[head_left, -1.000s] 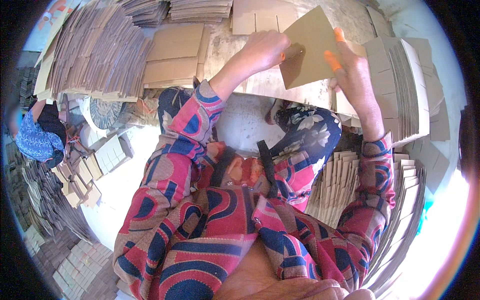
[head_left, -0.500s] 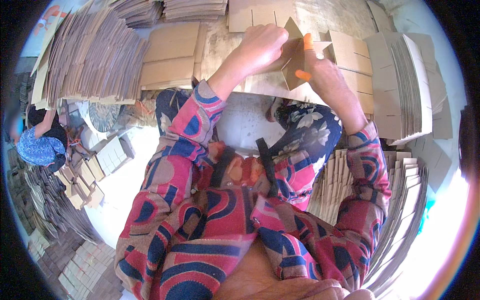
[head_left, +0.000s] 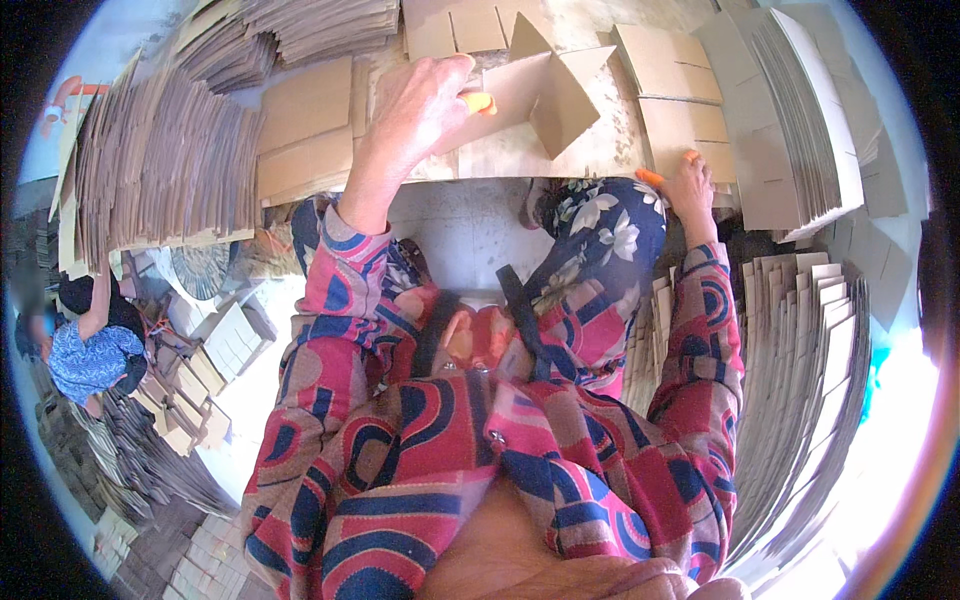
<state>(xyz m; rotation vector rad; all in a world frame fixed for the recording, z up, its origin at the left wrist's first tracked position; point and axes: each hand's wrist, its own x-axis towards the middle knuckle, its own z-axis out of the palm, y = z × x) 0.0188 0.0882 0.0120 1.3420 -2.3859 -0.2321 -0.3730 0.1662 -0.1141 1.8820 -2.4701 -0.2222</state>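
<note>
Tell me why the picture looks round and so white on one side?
In the head view, the fisheye lens bends the cardboard stacks toward a dark round rim; bright glare washes out the lower right edge, while the left hand and folded cardboard piece stay clear.

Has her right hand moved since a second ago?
Yes. The right hand has let go of the folded cardboard and dropped down to the right, onto the flat stack.

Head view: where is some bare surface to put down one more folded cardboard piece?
A bare pale patch lies between the folded cardboard piece and the flat blanks by the right hand. Left of the left hand, cardboard stacks crowd everything.
</note>
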